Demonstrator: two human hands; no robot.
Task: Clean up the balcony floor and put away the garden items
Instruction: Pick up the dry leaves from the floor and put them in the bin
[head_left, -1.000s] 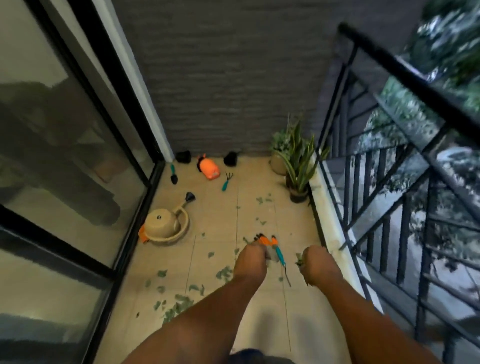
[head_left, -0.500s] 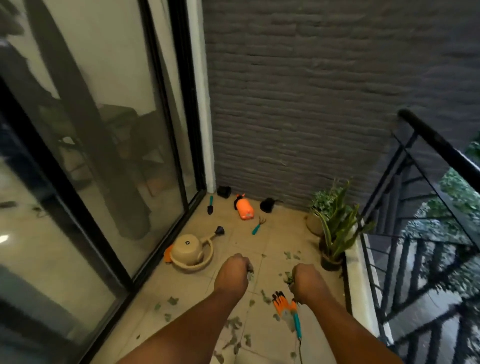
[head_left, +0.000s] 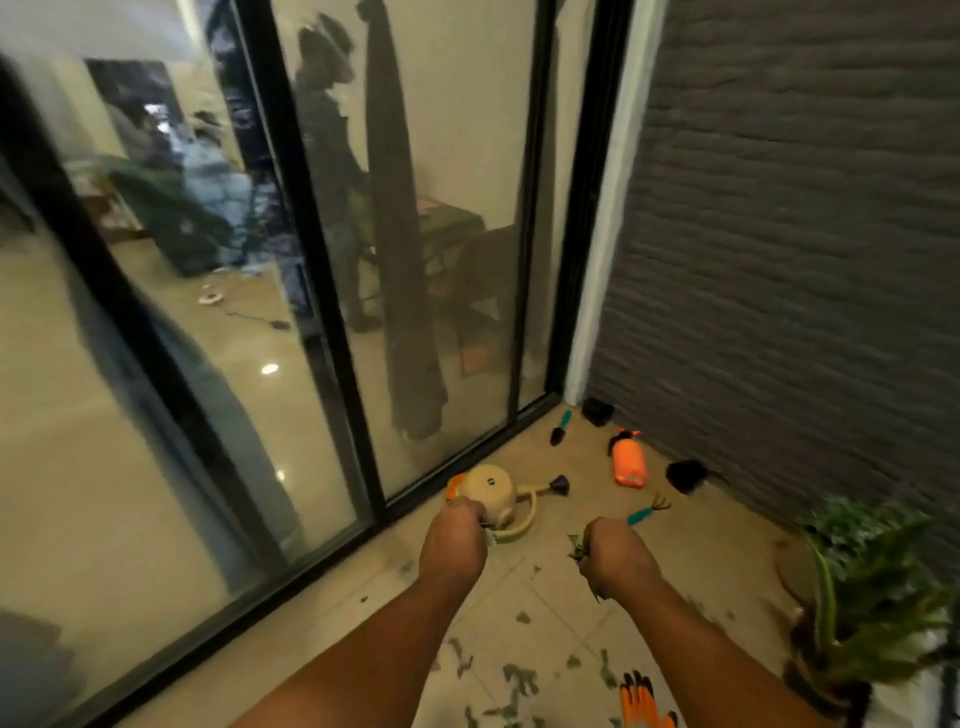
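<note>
Both my fists are held out over the tiled balcony floor. My right hand grips a bunch of green leaf scraps that pokes out at its left side. My left hand is curled tight, with a small bit of leaf showing at its knuckles. More leaf scraps lie scattered on the tiles below my arms. Beyond my hands lie a beige watering can on its side, an orange spray bottle, a teal hand rake, a teal trowel and orange gloves.
Sliding glass doors with black frames fill the left. A grey brick wall closes the far end, with two black pots at its foot. Potted plants stand at the right.
The view has swung left and up, from the railing side to the glass doors. Both fists have stayed closed in front of me, now nearer the watering can.
</note>
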